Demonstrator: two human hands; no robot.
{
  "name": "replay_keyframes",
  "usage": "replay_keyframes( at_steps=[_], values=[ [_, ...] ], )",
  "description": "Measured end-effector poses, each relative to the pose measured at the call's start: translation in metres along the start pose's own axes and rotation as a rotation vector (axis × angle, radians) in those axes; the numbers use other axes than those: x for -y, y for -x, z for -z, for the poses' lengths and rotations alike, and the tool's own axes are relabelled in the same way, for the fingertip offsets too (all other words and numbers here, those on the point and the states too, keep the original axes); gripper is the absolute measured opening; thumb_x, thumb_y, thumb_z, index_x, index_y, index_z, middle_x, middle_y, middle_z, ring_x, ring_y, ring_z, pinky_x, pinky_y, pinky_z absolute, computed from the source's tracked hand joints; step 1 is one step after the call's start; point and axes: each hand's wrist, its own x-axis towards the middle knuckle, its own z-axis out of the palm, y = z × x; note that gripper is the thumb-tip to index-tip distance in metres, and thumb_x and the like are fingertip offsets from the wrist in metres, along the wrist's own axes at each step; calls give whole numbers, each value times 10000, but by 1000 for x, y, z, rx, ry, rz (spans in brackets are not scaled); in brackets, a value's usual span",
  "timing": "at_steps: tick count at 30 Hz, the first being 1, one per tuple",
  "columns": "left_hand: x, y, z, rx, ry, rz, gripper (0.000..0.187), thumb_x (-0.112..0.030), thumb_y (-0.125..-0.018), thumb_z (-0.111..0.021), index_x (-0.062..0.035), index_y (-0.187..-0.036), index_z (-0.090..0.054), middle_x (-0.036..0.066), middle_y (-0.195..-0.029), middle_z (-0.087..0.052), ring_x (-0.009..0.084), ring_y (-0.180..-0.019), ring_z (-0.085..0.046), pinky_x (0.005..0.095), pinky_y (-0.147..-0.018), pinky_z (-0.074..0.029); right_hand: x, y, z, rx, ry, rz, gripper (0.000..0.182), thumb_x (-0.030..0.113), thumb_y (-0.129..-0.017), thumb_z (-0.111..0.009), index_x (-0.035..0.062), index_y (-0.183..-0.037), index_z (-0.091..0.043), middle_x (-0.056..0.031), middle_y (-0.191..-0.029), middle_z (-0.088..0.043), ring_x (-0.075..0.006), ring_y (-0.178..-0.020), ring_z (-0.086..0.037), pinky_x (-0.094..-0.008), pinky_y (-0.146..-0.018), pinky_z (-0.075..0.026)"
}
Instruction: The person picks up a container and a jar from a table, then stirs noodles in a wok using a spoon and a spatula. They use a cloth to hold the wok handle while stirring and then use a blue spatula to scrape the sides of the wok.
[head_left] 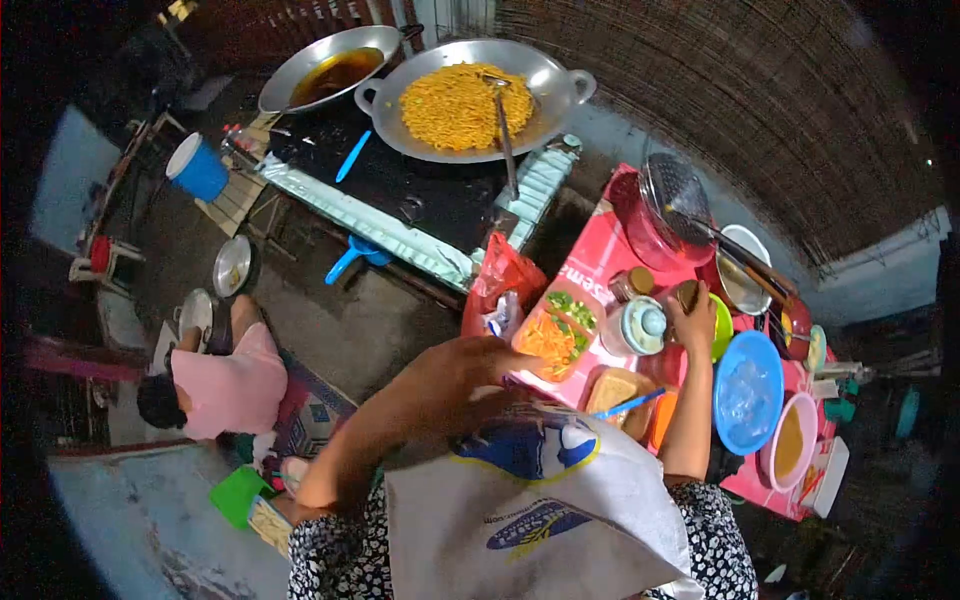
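Observation:
My right hand (694, 322) is closed around a small brown-topped jar (687, 293) on the crowded table. Just left of it stands a clear jar with a pale blue-white lid (645, 322), and behind that another small glass jar (633, 284). My left hand (475, 368) is smeared by motion in front of my apron, its fingers too blurred to read. Close to it lies a tray of shredded carrot (551, 342) with chopped greens (572, 310). A tan container (617, 392) with a blue-handled utensil (630, 403) across it sits between my hands.
A large wok of noodles (450, 108) with a ladle (505, 140) stands on the stove, beside a wok of oil (338, 76). A blue basin (748, 392) and a pink bowl (790, 440) occupy the table's right. A person in pink (230, 385) crouches at left.

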Motion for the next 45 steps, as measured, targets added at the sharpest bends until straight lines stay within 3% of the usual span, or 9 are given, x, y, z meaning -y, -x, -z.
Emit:
replay_keyframes(
  at_steps=[7,14,29,34,36,38,40,42,45],
  values=[
    [153,57,-129,-62,-115,435,343,-164,-785,-565,-43,-1102,-513,158,-1001,-557,278,-955,-542,351,-826,-430,5,6,2,-290,170,152,655,374,-666,-675,66,-1189,-426,-211,-1207,-418,-381,-1118,-379,-445,-932,-323],
    [152,62,-144,-97,44,469,359,-127,-771,-569,-46,-1115,-508,151,-1001,-561,261,-964,-542,342,-831,-431,29,61,13,25,-126,249,585,295,-652,-693,59,-1137,-467,-203,-1147,-447,-363,-1056,-423,-426,-890,-350],
    [97,-32,-121,-81,537,323,408,-52,-741,-576,-52,-1141,-496,136,-1003,-570,228,-981,-542,325,-842,-432,39,81,-20,-341,-321,468,712,261,-592,-751,53,-1175,-397,-192,-1130,-409,-356,-1053,-396,-432,-887,-339],
    [125,-45,-168,-216,1263,18,340,-205,-861,-514,-17,-1143,-479,102,-1051,-552,193,-954,-545,288,-826,-433,104,137,-5,50,-494,970,684,296,-568,-755,66,-1125,-431,-164,-1087,-472,-347,-1067,-440,-451,-915,-344],
    [115,-36,-164,-350,950,-13,339,-208,-869,-504,-15,-1146,-471,106,-1038,-555,193,-928,-556,282,-797,-449,114,142,-4,257,-321,1036,723,297,-600,-740,74,-1198,-400,-155,-1152,-449,-358,-1099,-416,-454,-939,-329],
    [102,-26,-146,-480,626,-35,338,-211,-877,-495,-13,-1149,-463,109,-1026,-558,193,-902,-568,277,-769,-465,107,130,-1,232,-515,840,523,225,-655,-697,54,-1109,-502,-140,-1118,-494,-339,-1088,-438,-414,-913,-365],
    [91,-16,-126,-509,1371,696,327,-221,-882,-486,-2,-1125,-464,106,-1000,-561,182,-874,-577,269,-697,-488,77,92,3,177,-454,566,213,113,-698,-613,30,-894,-610,-147,-909,-585,-310,-888,-556,-356,-746,-459],
    [88,-1,-113,-539,1356,676,318,-225,-882,-480,1,-1106,-470,107,-980,-563,182,-839,-588,270,-630,-496,37,52,-3,-25,-226,502,164,-49,-673,-545,4,-804,-628,-156,-738,-610,-203,-670,-598,-299,-604,-466],
    [109,17,-107,-590,1086,525,312,-222,-883,-468,4,-1098,-472,101,-980,-564,167,-895,-561,307,-736,-472,0,21,-22,195,-43,383,153,-8,-657,-556,12,-786,-636,-187,-745,-605,-269,-671,-609,-339,-610,-474]
  ],
)
